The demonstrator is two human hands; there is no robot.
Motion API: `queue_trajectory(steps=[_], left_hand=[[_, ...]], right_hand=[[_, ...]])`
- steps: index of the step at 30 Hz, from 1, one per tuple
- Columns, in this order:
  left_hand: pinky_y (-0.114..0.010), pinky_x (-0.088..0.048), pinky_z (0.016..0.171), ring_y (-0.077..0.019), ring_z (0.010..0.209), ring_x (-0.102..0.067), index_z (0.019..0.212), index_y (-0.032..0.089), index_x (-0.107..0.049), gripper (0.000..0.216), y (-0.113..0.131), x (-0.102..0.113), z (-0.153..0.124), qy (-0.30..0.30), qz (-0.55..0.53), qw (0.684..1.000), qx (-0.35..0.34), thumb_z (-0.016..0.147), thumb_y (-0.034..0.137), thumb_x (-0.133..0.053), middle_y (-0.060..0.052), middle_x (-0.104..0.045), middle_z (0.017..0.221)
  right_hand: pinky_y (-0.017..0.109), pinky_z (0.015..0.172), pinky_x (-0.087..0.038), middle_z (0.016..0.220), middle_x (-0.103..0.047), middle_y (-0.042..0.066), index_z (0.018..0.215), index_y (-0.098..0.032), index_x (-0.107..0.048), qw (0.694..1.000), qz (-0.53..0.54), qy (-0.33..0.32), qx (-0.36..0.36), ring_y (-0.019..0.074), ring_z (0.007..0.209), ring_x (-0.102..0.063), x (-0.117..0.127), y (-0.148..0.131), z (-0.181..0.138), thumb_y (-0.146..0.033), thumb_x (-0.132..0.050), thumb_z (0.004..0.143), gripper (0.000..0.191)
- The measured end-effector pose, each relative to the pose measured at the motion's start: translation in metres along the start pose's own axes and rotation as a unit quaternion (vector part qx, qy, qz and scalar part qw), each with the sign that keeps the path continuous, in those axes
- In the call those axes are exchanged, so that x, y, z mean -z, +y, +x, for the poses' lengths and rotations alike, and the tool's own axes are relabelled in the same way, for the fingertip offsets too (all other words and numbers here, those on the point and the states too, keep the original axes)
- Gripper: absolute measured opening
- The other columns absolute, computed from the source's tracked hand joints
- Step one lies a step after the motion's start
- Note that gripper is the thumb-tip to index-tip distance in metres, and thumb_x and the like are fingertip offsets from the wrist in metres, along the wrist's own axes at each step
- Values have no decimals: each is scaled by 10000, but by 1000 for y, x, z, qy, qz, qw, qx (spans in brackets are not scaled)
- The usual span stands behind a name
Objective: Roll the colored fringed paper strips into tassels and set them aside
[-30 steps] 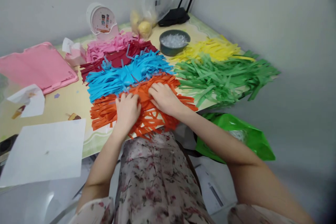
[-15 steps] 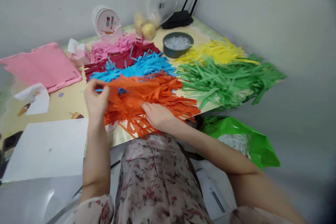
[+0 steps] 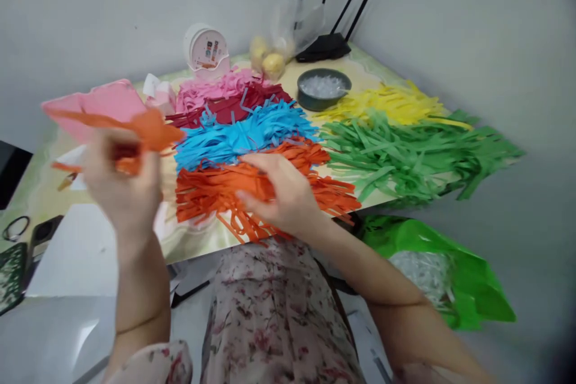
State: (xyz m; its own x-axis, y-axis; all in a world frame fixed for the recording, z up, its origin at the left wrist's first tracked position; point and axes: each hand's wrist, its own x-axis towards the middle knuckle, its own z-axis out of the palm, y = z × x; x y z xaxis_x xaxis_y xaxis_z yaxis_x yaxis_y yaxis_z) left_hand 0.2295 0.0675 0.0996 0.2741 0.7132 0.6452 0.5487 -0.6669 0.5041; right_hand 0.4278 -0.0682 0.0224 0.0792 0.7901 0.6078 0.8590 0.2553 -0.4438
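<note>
Plainly, the left hand holds one orange streamer near six heaps.

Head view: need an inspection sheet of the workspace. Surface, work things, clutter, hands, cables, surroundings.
Surface: table, patterned cover, largely covered.
Work things: fringed paper piles: orange at the near edge, then blue, dark red, pink; yellow and green to the right.
Clutter: bowl of clear bits, clear bag with yellow items, white paper.
Left hand: holds a raised orange piece; blurred.
Right hand: open at the orange pile, contact unclear.
Cables: black loop at left, possibly a cable.
Surroundings: pale walls, green bag below table height.
</note>
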Motion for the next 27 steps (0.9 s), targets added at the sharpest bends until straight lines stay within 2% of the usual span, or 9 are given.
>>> queue_trajectory(steps=[3,5,8,10,12,16,19,23,27], left_hand=[[-379,-506,797,-202,818,-594,817,233,-491,79,32,-28,-34,-41,15,996,-74,781,189,-546,-24,-604,834],[-373,-515,832,-219,875,-615,824,232,-492,77,37,-38,-44,-106,23,989,-96,788,177,-533,-37,-630,857],[-384,-517,943,-241,1024,-649,898,228,-542,152,27,-45,-43,-155,3,983,-95,775,142,-515,-66,-695,1012],[-381,-509,1008,-239,1115,-656,1005,221,-597,309,15,-49,-36,-193,-43,977,-84,732,118,-494,-70,-716,1136],[-355,-528,976,-226,1069,-681,1030,211,-645,367,6,-55,-28,-229,-94,967,-63,716,124,-476,-57,-741,1100],[-300,-550,740,-191,775,-677,847,198,-668,154,-2,-64,-13,-232,-159,960,-2,789,232,-529,-32,-726,821],[-286,-540,640,-181,677,-657,908,209,-678,165,-3,-62,-6,-249,-212,944,44,806,302,-586,-17,-700,762],[-272,-541,630,-178,693,-667,963,204,-715,240,-5,-60,0,-254,-238,935,67,771,257,-581,-25,-717,797],[-262,-529,699,-168,743,-661,864,187,-727,202,-3,-64,4,-204,-195,959,23,738,203,-570,-17,-727,804]], right_hand=[[516,1216,-350,1545,-503,166,1466,-150,-482,998,3,48,44,307,1498,-381,-4,-15,17,-400,-571,968,564],[513,1240,-304,1510,-546,142,1394,-154,-556,999,-5,33,33,298,1496,-381,-9,-10,27,-246,-535,949,455],[465,1182,-373,1214,-727,97,1146,-179,-680,999,28,-17,10,262,1242,-609,-5,10,36,-63,-449,844,397],[396,1045,-475,1065,-752,68,1049,-185,-689,997,70,-37,-11,227,1043,-673,6,21,40,-47,-430,795,388],[330,899,-509,1001,-745,56,1005,-178,-682,994,100,-34,-27,207,940,-675,21,28,44,-75,-441,779,346],[289,781,-478,909,-714,38,962,-166,-658,993,99,-48,-33,184,827,-639,48,38,53,-142,-494,789,240],[290,763,-471,913,-692,31,959,-172,-624,985,145,-87,-21,174,823,-623,59,48,59,-195,-517,811,184],[294,751,-476,892,-662,23,897,-184,-564,968,220,-117,-3,160,815,-610,67,61,63,-189,-512,788,121],[318,767,-473,889,-673,28,865,-180,-567,981,152,-120,-9,168,808,-604,71,67,67,-150,-529,760,115]])
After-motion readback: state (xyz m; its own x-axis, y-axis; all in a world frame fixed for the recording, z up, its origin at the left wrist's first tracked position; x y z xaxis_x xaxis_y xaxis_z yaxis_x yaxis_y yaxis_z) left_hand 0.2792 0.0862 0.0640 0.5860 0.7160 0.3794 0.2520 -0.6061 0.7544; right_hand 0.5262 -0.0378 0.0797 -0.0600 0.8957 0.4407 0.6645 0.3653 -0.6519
